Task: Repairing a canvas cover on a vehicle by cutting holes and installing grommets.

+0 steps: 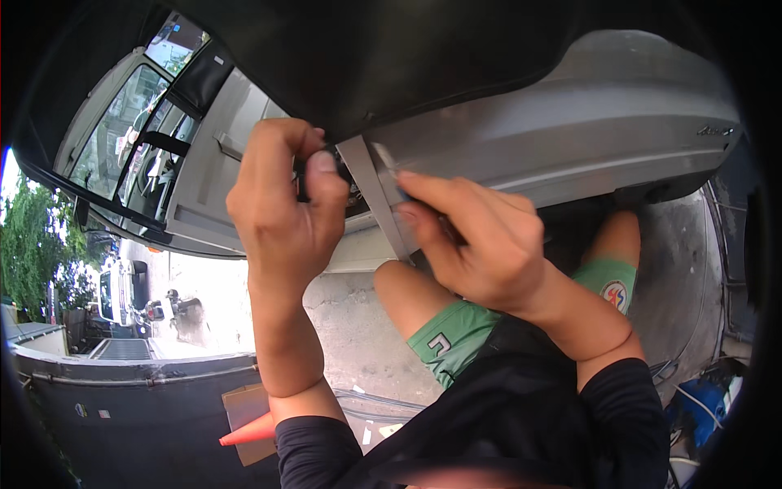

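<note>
My left hand (285,191) is raised with fingers curled and thumb pressed in, at the lower corner of a black panel or cover (391,57). Something dark shows between its fingers, but I cannot make out what it is. Just right of it, my right hand (481,236) pinches a thin tool (384,156) with a pale, blade-like tip, blurred by motion. That tip is close to a narrow grey metal strip (371,189) running down between my hands. Beyond it spreads the silver vehicle's body panel (521,122). Whether the tip touches anything is hard to tell.
A vehicle door (199,179) stands at the left. My bent knees are close under my hands. An orange cone (248,429) and a cardboard box (243,401) are at lower left, cables (383,401) on the ground, a blue bundle (702,407) at lower right.
</note>
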Available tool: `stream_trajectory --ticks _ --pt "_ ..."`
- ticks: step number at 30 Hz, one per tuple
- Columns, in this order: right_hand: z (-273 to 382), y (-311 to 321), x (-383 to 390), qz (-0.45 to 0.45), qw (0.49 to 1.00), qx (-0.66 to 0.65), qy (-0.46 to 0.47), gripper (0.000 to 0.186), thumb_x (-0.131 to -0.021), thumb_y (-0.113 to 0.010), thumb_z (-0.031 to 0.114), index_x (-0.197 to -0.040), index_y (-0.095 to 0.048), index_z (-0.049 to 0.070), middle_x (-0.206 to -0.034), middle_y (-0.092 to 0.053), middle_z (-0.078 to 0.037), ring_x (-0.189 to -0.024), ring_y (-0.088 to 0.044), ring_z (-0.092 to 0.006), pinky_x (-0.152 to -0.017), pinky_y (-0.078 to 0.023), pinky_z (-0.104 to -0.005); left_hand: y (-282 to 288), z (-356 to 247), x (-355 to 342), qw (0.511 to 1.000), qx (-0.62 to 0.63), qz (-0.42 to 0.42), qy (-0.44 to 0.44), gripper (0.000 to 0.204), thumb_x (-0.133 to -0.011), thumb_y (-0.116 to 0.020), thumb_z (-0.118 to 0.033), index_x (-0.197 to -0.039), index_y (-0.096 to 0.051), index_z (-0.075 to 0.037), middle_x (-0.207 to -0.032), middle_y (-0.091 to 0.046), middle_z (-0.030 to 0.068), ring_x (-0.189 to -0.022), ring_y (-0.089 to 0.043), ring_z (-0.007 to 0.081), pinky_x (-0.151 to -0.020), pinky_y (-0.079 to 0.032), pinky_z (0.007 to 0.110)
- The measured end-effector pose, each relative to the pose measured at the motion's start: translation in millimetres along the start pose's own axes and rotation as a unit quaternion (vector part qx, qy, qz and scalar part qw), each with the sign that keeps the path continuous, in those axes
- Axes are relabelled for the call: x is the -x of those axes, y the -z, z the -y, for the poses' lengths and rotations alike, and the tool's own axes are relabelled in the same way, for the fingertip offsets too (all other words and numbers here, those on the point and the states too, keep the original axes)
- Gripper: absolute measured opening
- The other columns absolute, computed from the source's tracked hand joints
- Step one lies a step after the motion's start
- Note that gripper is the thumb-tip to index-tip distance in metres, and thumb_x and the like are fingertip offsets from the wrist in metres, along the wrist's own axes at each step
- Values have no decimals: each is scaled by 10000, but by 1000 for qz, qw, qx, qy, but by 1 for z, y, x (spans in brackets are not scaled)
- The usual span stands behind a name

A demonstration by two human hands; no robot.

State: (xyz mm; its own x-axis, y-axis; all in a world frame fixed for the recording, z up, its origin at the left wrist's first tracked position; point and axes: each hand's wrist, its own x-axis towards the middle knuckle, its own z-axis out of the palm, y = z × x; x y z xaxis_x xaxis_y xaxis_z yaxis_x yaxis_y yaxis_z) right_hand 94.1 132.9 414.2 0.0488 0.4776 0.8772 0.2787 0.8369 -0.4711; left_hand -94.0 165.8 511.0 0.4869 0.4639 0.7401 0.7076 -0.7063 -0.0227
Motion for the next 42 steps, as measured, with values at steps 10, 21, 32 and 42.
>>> stream_trajectory --ticks 10,21,32,42 --pt "10 52 -20 4 992 -43 -120 286 -1024 -662 -25 -1305 -681 -72 -1066 -725 -168 -739 -666 -182 -654 -562 -274 -29 3 60 920 149 -155 328 319 -1058 -719 -258 -1035 -652 53 -932 -693 52 -845 -630 93 -723 -525 215" --pt "-12 35 -81 81 995 27 46 266 -873 -828 36 -1127 -752 26 -951 -669 -69 -619 -544 -139 -540 -423 -278 -32 -43 15 693 614 -163 342 435 -1074 -639 -169 -1437 -506 31 -1255 -708 177 -1134 -732 284 -899 -659 460" --pt "-6 46 -80 93 985 -141 -27 332 -795 -930 74 -1081 -781 -3 -1008 -673 -34 -644 -478 -33 -549 -345 -201 -42 -63 17 678 655 -228 243 469 -982 -772 -64 -1391 -561 26 -1226 -702 109 -1122 -675 164 -992 -545 334" --pt "6 77 -62 -111 994 20 13 187 -867 -865 41 -1023 -779 -17 -943 -752 -92 -586 -507 -45 -495 -351 -221 -80 -90 -27 628 730 -156 218 277 -941 -818 -20 -1194 -709 7 -1120 -779 99 -1018 -742 173 -923 -606 324"
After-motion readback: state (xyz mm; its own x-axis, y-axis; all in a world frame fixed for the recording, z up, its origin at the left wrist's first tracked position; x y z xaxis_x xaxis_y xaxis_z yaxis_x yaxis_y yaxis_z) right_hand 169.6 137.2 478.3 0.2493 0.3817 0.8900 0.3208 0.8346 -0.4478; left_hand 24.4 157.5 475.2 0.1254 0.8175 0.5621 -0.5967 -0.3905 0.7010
